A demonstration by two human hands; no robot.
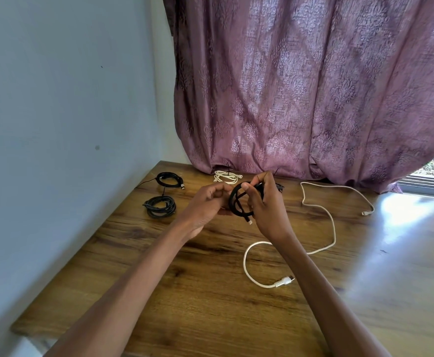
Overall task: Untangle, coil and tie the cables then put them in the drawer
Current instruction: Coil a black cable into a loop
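Above the wooden table [210, 292] my right hand [264, 204] grips a small coil of black cable [237, 202], thumb through the loop; a plug end hangs below it. My left hand [208, 204] is beside the coil with fingers curled, pinching at its left side. Two tied black coils lie at the far left, one [170, 179] behind the other [160, 206]. A tied white coil [226, 177] lies by the curtain. A long loose white cable [324, 215] snakes over the table, its USB plug [285, 280] near my right forearm.
A mauve patterned curtain [313, 86] hangs behind the table and drapes onto its back edge. A pale wall [56, 124] runs along the table's left side. A window sill [432, 184] shows at the far right. No drawer is in view.
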